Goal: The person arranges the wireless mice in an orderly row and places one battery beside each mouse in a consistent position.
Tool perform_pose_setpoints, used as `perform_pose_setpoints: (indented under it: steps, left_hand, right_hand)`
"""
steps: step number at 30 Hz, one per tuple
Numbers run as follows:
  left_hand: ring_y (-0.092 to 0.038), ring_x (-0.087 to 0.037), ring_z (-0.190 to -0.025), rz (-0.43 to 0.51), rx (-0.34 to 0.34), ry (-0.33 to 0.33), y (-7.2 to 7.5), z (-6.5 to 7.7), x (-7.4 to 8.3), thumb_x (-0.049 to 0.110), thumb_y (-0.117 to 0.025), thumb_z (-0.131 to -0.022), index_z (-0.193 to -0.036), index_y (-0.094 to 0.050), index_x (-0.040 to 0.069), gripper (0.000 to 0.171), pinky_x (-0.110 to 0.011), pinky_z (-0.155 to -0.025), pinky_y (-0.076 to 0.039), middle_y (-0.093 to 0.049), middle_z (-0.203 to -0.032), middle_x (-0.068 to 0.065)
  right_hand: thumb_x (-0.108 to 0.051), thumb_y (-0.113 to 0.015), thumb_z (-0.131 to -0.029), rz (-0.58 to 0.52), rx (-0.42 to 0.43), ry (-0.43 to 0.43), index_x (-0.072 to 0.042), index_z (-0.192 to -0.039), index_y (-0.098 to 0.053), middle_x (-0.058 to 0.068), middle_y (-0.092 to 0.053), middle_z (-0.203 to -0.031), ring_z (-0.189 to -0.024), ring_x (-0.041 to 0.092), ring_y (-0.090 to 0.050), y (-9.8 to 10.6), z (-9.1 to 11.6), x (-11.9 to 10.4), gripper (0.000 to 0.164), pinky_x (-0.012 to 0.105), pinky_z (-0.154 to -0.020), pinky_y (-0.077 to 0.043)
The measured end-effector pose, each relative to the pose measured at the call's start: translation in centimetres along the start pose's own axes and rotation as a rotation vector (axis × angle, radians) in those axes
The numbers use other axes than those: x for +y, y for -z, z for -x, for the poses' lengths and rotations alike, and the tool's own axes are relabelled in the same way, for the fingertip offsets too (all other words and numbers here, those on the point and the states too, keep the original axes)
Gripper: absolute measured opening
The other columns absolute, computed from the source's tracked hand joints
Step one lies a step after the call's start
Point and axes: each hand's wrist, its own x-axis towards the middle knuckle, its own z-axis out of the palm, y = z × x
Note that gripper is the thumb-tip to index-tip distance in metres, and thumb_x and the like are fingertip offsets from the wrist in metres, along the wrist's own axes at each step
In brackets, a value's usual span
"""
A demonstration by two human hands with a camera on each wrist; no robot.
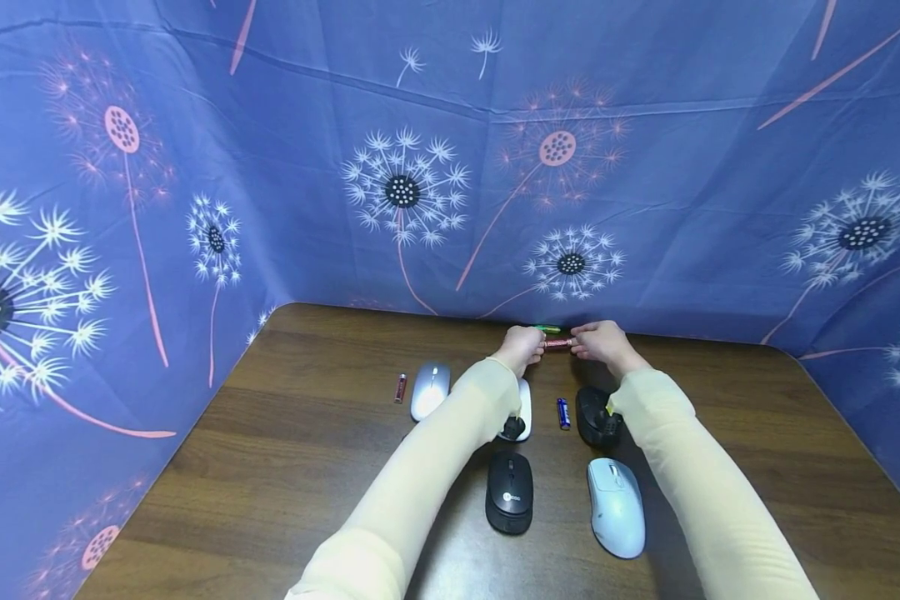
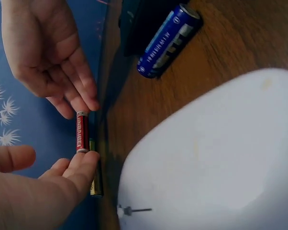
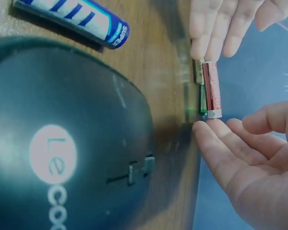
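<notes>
The left hand (image 1: pixel 521 348) and right hand (image 1: pixel 606 343), fingers extended, touch opposite ends of one red cylindrical battery (image 1: pixel 557 343) near the back of the wood-grained table (image 1: pixel 270 467). Just behind lies one green-and-gold battery (image 1: pixel 547 329); nearer, one blue battery (image 1: pixel 563 413), a second red battery (image 1: pixel 401 388) and five smooth, rounded mice (image 1: pixel 510 487). Dandelion-printed fabric (image 1: pixel 292 208) hangs beyond.

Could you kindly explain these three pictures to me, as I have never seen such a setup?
There is no machine here: a person works with a bare left hand and right hand. The wide picture comes from a camera on the head; each close-up comes from a camera on one wrist. On the wooden table lie several computer mice, a blue battery and a green-and-gold battery. The hands touch a red battery, one at each end; I cannot tell whether it is lifted.
</notes>
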Motion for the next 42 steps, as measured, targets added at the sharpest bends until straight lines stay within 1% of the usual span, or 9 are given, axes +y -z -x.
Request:
perform_pose_setpoints:
  steps: [4,8,14,17,18,21,28,32,42]
  left_hand:
    - [-0.058,-0.016,-0.065,-0.014,0.087,0.006,1.1,6.8,4.3,0.000,-0.048,-0.085,-0.092,-0.064,-0.002,0.017,-0.030,-0.065,-0.054,-0.065,-0.079,-0.009]
    - [-0.045,-0.007,-0.052,-0.048,0.131,-0.021,1.5,9.1,5.5,-0.002,-0.048,-0.087,-0.096,-0.065,-0.005,0.019,-0.025,-0.062,-0.052,-0.060,-0.070,-0.004]
    - [-0.059,-0.012,-0.060,-0.059,0.141,-0.018,1.8,8.7,5.5,0.000,-0.055,-0.088,-0.097,-0.068,-0.007,0.017,-0.029,-0.072,-0.057,-0.071,-0.091,-0.018]
    - [-0.065,-0.016,-0.066,-0.054,0.129,-0.015,2.1,8.4,5.7,0.001,-0.058,-0.088,-0.096,-0.069,-0.007,0.016,-0.027,-0.068,-0.057,-0.070,-0.085,-0.016]
    - [-0.066,-0.016,-0.064,-0.050,0.125,-0.041,2.1,7.6,5.3,0.000,-0.060,-0.087,-0.094,-0.070,-0.006,0.014,-0.025,-0.064,-0.056,-0.070,-0.080,-0.014]
    - [-0.067,-0.016,-0.064,-0.030,0.102,-0.067,2.2,7.6,5.5,-0.003,-0.062,-0.085,-0.092,-0.070,-0.007,0.012,-0.024,-0.061,-0.056,-0.068,-0.074,-0.012]
    - [-0.070,-0.032,-0.084,0.080,0.100,-0.144,2.6,10.0,6.4,-0.009,-0.064,-0.083,-0.094,-0.069,-0.011,0.013,-0.034,-0.072,-0.057,-0.071,-0.086,-0.022]
    - [-0.068,-0.036,-0.086,0.084,0.100,-0.188,2.9,10.6,6.7,-0.010,-0.065,-0.081,-0.094,-0.069,-0.012,0.013,-0.036,-0.072,-0.057,-0.070,-0.086,-0.024]
    - [-0.066,-0.041,-0.089,0.106,-0.035,-0.231,4.6,11.3,7.6,-0.008,-0.068,-0.080,-0.091,-0.069,-0.011,0.011,-0.038,-0.073,-0.057,-0.070,-0.088,-0.025]
  right_hand:
    - [-0.007,-0.038,-0.098,-0.033,-0.005,0.008,0.016,-0.130,-0.044,0.034,-0.054,-0.123,-0.102,0.030,-0.063,0.2,0.2,-0.3,0.040,0.033,-0.086,-0.053]
    - [-0.005,-0.040,-0.098,-0.090,-0.016,0.014,0.019,-0.128,-0.044,0.033,-0.057,-0.119,-0.089,0.020,-0.068,0.4,0.5,-0.7,0.039,0.031,-0.084,-0.054]
    - [-0.003,-0.044,-0.097,-0.164,-0.039,0.026,0.021,-0.126,-0.044,0.022,-0.068,-0.099,-0.077,0.012,-0.068,0.7,1.1,-1.3,0.038,0.032,-0.083,-0.054]
    - [-0.002,-0.045,-0.096,-0.175,-0.050,0.042,0.021,-0.126,-0.044,0.018,-0.069,-0.095,-0.077,0.011,-0.068,0.8,1.4,-1.4,0.038,0.031,-0.082,-0.054]
    - [-0.002,-0.045,-0.096,-0.178,-0.054,0.048,0.022,-0.126,-0.044,0.019,-0.069,-0.095,-0.077,0.012,-0.068,0.9,1.4,-1.4,0.038,0.031,-0.082,-0.054]
    - [-0.002,-0.046,-0.096,-0.190,-0.057,0.060,0.021,-0.125,-0.045,0.020,-0.068,-0.097,-0.078,0.012,-0.068,0.9,1.6,-1.4,0.037,0.031,-0.083,-0.054]
    - [0.001,-0.049,-0.094,-0.232,-0.046,0.101,0.022,-0.124,-0.045,0.028,-0.064,-0.107,-0.083,0.015,-0.069,1.0,2.2,-1.3,0.037,0.035,-0.085,-0.052]
    - [0.001,-0.051,-0.094,-0.243,-0.045,0.114,0.021,-0.124,-0.046,0.023,-0.068,-0.101,-0.081,0.014,-0.070,1.0,2.7,-1.6,0.038,0.033,-0.083,-0.053]
    - [-0.001,-0.054,-0.093,-0.276,-0.048,0.116,0.020,-0.123,-0.048,0.021,-0.068,-0.099,-0.078,0.011,-0.070,1.0,3.8,-2.6,0.037,0.030,-0.081,-0.054]
